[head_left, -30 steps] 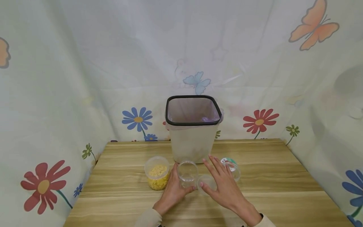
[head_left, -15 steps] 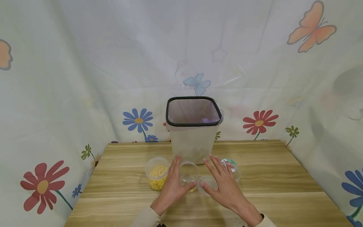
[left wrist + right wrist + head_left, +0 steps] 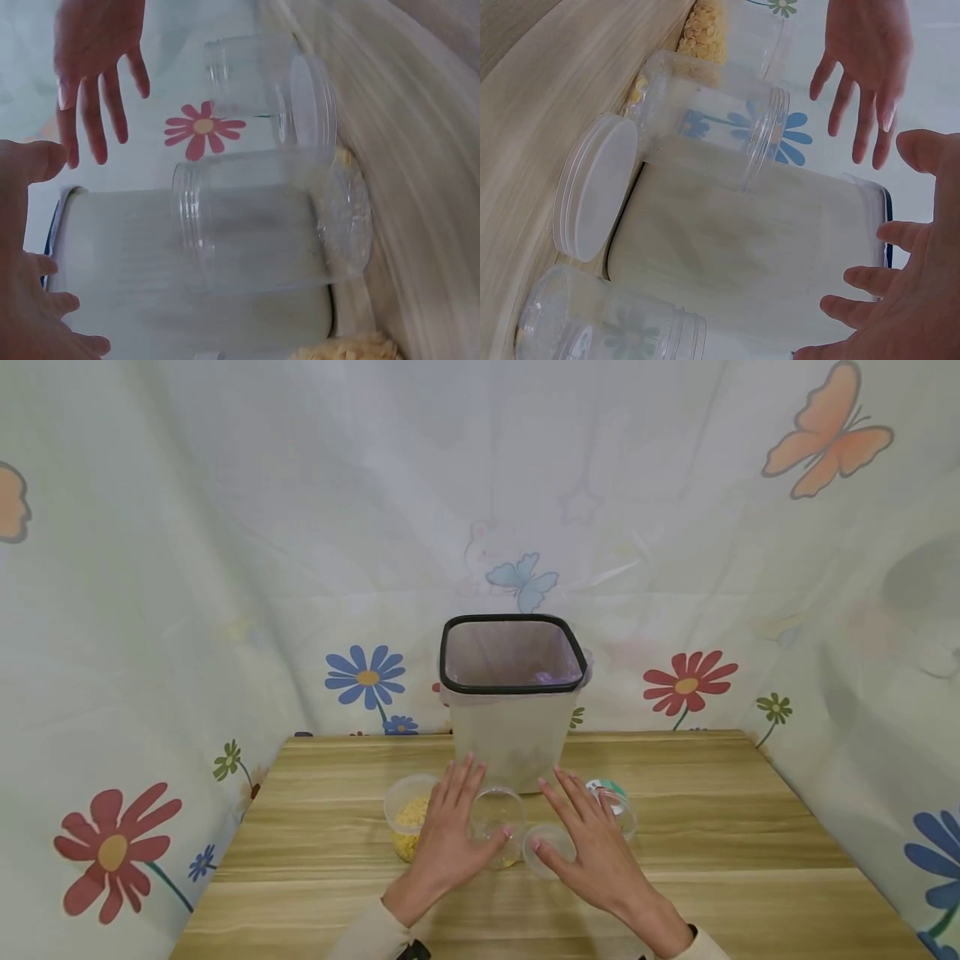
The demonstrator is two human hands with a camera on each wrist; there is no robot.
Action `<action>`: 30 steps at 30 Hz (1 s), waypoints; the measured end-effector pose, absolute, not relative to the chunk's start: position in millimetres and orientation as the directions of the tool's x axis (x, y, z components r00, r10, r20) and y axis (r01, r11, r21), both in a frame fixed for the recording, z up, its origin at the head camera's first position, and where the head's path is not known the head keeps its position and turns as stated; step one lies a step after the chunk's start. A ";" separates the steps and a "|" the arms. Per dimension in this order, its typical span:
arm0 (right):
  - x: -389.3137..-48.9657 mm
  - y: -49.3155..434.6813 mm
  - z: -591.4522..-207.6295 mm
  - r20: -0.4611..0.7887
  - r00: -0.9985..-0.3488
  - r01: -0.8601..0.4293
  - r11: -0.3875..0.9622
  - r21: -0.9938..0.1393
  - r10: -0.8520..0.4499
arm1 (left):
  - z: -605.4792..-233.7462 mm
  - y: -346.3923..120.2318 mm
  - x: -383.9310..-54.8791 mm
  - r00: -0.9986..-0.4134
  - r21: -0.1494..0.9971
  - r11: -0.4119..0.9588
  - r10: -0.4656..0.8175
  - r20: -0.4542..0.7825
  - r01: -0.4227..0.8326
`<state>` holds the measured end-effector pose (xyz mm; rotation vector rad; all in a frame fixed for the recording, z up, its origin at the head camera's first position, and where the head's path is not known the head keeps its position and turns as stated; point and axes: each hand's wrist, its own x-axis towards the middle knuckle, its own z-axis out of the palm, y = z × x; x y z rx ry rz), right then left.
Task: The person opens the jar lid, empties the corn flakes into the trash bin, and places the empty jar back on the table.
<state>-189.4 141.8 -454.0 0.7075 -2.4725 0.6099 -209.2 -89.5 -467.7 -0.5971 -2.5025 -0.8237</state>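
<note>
In front of the pale bin [image 3: 510,735], towards the middle of the bench [image 3: 720,827], we have the clear plastic jar [image 3: 498,817], with a few yellow bits at its base. Our left hand [image 3: 448,837] and right hand [image 3: 600,860] are both released, fingers spread, holding nothing; the wrist views show them raised above the jars, apart from them.

Beside the clear jar sits a shallow translucent lid [image 3: 604,195], near our right thumb in the head view. Further right stands a second clear jar [image 3: 622,322], and on the left a jar of small yellow pieces [image 3: 405,842], partly behind our left hand.

We judge the clear jar light and thin-walled, stiff enough but likely to give if squeezed, and a little slippery on its smooth side. We would take it round the body, below the threaded neck, thumb opposite fingers. It stands upright, long axis vertical, its uncovered mouth facing up and its base on the bench.
</note>
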 end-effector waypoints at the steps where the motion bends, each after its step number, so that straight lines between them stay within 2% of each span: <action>1: -189.7 141.7 -454.0 0.564 -0.743 -0.582 0.764 -0.278 -0.360 | -466.6 -90.8 -208.9 -0.804 0.425 0.738 0.263 0.534 0.524; 8: -191.1 140.3 -452.6 0.562 -0.744 -0.580 0.766 -0.276 -0.361 | -460.4 -99.9 -206.4 -0.764 0.258 0.822 0.292 0.575 0.508; 17: -191.1 137.0 -451.0 0.536 -0.761 -0.563 0.782 -0.267 -0.365 | -455.3 -112.3 -204.8 -0.764 0.158 0.878 0.288 0.578 0.451; 23: -191.0 134.3 -449.8 0.528 -0.763 -0.567 0.778 -0.271 -0.373 | -454.6 -124.5 -206.3 -0.781 0.186 0.888 0.251 0.571 0.421; 30: -191.8 131.3 -448.9 0.530 -0.760 -0.573 0.773 -0.271 -0.377 | -456.1 -140.7 -208.8 -0.826 0.301 0.871 0.185 0.532 0.389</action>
